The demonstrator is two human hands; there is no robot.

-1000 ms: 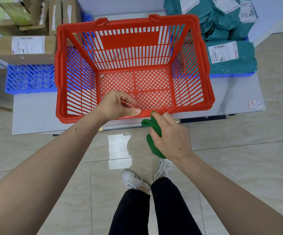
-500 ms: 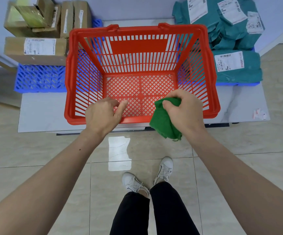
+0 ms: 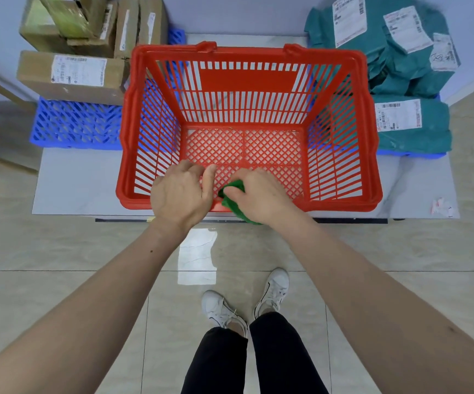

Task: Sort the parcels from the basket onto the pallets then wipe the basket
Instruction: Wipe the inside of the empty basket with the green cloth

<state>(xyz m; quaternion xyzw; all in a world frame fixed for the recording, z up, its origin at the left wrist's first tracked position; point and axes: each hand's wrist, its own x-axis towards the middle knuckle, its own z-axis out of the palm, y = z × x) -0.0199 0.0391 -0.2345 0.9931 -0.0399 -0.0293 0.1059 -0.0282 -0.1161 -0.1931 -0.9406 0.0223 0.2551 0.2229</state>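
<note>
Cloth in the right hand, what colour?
Green cloth, gripped by the right hand; head view.

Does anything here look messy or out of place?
Mostly tidy. One oddity: a crumpled white-and-red scrap lies loose at the platform's right front corner, away from the stacked parcels. The red basket looks undamaged.

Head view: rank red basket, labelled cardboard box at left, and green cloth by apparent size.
1. red basket
2. labelled cardboard box
3. green cloth, bunched in the right hand, partly hidden, so its true size is unsure.
</note>
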